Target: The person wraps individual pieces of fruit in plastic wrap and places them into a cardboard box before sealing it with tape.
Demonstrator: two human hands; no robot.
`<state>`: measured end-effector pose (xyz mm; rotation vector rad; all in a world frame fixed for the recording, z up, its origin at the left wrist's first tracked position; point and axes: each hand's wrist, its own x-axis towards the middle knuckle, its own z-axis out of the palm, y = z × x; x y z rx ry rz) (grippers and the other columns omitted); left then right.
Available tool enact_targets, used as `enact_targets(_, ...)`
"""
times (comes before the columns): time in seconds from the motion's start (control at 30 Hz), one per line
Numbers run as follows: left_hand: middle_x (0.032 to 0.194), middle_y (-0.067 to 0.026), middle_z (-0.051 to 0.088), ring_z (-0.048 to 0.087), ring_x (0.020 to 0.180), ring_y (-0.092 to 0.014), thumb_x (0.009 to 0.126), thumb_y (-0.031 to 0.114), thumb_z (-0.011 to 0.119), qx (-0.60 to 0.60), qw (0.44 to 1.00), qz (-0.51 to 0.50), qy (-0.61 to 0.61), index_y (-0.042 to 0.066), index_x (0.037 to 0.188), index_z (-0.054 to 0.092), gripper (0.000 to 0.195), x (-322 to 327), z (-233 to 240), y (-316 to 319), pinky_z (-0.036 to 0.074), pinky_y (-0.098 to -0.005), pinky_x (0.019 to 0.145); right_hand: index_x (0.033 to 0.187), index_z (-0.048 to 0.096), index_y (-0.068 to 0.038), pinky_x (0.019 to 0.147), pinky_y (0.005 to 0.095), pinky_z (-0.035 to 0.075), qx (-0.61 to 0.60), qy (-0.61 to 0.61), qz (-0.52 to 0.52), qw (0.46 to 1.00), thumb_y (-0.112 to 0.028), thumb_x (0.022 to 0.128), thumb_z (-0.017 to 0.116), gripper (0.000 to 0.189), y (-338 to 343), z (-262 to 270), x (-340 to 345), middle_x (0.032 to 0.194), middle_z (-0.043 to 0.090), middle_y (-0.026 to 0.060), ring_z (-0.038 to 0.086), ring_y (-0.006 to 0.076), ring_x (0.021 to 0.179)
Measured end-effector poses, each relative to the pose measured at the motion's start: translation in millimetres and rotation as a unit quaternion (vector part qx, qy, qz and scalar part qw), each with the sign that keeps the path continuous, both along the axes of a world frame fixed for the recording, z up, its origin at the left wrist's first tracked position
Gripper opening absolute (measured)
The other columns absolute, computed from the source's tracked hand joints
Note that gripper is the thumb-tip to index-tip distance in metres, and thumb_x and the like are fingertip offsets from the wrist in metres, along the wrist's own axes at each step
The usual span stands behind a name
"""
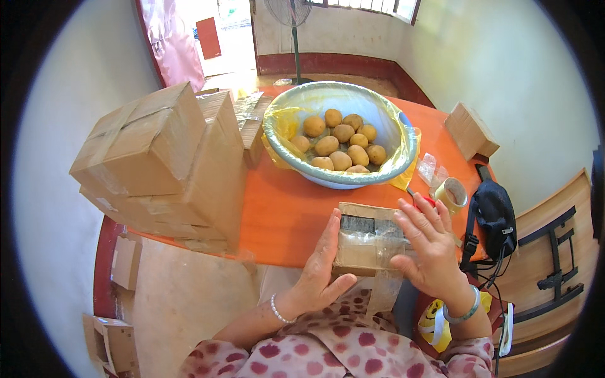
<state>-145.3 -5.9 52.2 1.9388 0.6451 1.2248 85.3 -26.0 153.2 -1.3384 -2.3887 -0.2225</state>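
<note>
A small cardboard box sits at the near edge of the orange table, with clear packing tape across its top. From its front side a loose strip of clear tape hangs down toward my lap. My left hand lies along the box's left side and steadies it, thumb by the front corner. Over the box's right side is my right hand, fingers spread and palm down; whether its fingertips press on the tape is unclear. Right of the box lies a roll of packing tape, with scissors' red handles partly hidden behind my right fingers.
A plastic-lined basin of potatoes stands behind the box on the table. Large taped cartons are stacked at left. A black waist bag and another small box sit at right. A pedestal fan stands beyond.
</note>
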Motion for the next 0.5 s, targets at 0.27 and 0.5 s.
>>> enact_targets(0.27,0.159,-0.0277,0.015,0.02,0.148,-0.04,0.092,0.023,0.065,-0.042,0.999,0.026,0.016,-0.005,0.154,0.01,0.088,3,-12,-2,0.022,-0.0426,0.119,0.125,0.06,-0.002,0.108,0.0574,0.032,-0.079,-0.085,0.125,0.985,-0.051,0.076,0.074,0.07,-8,2,-15,0.138,0.055,0.0139,0.047,0.0334,0.132)
enact_targets(0.5,0.157,-0.0288,0.021,0.025,0.146,-0.042,0.09,0.025,0.068,-0.011,0.997,0.05,0.05,-0.006,0.153,0.014,0.089,2,-11,-1,0.025,-0.0431,0.118,0.136,0.053,-0.007,0.11,0.0568,0.029,-0.15,-0.081,0.126,0.977,-0.058,0.073,0.075,0.083,12,28,6,0.148,0.04,0.0221,0.036,0.0415,0.139)
